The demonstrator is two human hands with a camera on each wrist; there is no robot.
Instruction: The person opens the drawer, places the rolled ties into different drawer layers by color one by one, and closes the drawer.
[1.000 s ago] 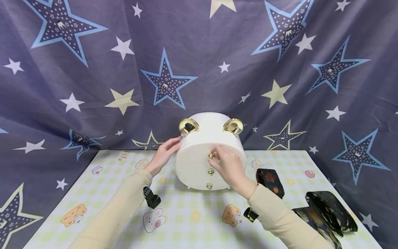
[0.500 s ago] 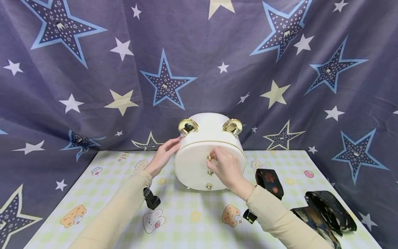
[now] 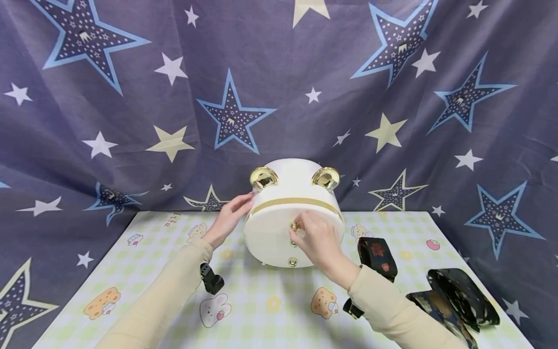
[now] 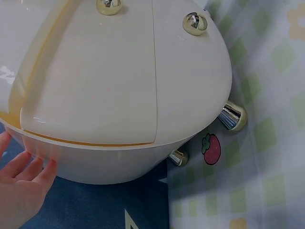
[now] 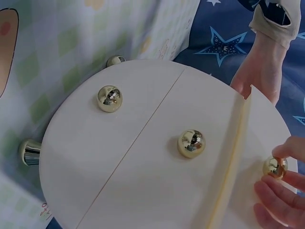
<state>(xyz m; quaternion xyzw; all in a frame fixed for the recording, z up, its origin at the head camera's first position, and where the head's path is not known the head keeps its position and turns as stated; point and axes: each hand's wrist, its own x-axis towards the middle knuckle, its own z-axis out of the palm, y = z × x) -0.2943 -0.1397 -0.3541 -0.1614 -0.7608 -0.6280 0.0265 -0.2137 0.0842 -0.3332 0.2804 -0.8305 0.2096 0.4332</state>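
A white round box (image 3: 270, 237) with two gold ears stands on the checked mat (image 3: 261, 310). Its front carries three gold knobs in a column. My right hand (image 3: 302, 228) pinches the top knob (image 5: 275, 166), and the top drawer stands slightly out, showing a gold band (image 3: 296, 201). Below it the middle knob (image 5: 191, 142) and bottom knob (image 5: 109, 98) are free. My left hand (image 3: 241, 203) rests with straight fingers against the box's left side; the left wrist view shows those fingers (image 4: 28, 167) touching the rim of the box (image 4: 119, 86).
Dark floral cloth pieces lie to the right: a small one (image 3: 377, 254) close to my right forearm and a larger heap (image 3: 462, 295) by the mat's right edge. A star-printed curtain (image 3: 131, 97) hangs behind the box. The box stands on short metal feet (image 4: 232, 116).
The top drawer has slid out toward me under my right hand's pull, so a gold band now shows across the box's top. The left hand stays put.
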